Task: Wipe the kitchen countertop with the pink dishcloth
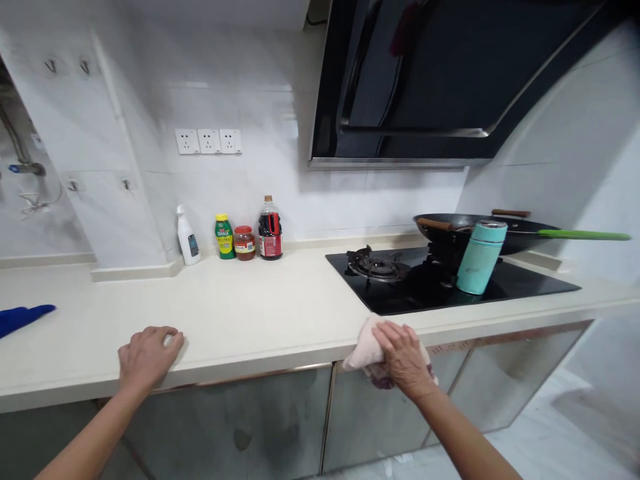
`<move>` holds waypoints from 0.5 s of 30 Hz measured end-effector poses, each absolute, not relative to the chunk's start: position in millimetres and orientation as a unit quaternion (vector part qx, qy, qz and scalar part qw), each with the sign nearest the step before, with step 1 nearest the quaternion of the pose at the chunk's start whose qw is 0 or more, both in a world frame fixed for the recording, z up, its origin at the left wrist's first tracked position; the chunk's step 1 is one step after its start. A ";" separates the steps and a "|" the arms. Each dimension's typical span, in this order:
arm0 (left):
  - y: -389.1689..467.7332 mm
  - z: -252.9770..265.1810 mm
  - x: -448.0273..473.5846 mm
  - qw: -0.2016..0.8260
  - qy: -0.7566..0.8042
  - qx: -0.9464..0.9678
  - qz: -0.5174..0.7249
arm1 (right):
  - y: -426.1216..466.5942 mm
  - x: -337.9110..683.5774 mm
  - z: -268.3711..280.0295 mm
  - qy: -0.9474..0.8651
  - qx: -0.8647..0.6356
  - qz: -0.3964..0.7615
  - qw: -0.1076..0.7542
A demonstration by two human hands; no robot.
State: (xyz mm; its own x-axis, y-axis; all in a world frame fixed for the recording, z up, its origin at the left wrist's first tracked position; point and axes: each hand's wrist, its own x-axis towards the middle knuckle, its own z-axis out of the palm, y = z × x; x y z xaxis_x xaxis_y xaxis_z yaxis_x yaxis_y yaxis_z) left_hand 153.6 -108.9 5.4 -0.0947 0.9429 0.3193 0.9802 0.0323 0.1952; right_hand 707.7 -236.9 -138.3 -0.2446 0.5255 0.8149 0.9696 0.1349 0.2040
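At the front edge of the countertop (260, 310), my right hand (404, 353) presses a light pink cloth (361, 347) against the edge, just in front of the stove. Dark patterned folds of the cloth hang below my fingers. My left hand (147, 357) rests on the counter's front edge to the left, with its fingers loosely bent and nothing visible in it. Its fingertips are partly hidden.
Along the wall stand a white bottle (188, 239), a green-and-yellow bottle (225, 239), a red-lidded jar (245, 245) and a dark sauce bottle (271, 233). The black gas stove (425, 297) carries a turquoise flask (481, 263) and a wok (525, 243). A blue cloth (23, 319) lies far left. The range hood (400, 143) overhangs.
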 end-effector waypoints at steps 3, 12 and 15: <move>-108.5 6.8 155.1 0.053 -0.714 -0.673 -0.186 | -251.1 755.8 -146.8 -0.624 -0.630 -0.384 0.259; -107.8 3.2 151.7 0.060 -0.705 -0.675 -0.210 | -299.4 820.1 -141.1 -0.573 -0.694 -0.267 0.344; -106.4 2.5 151.9 0.058 -0.709 -0.673 -0.201 | -307.7 827.7 -112.0 -0.437 -0.761 -0.219 0.428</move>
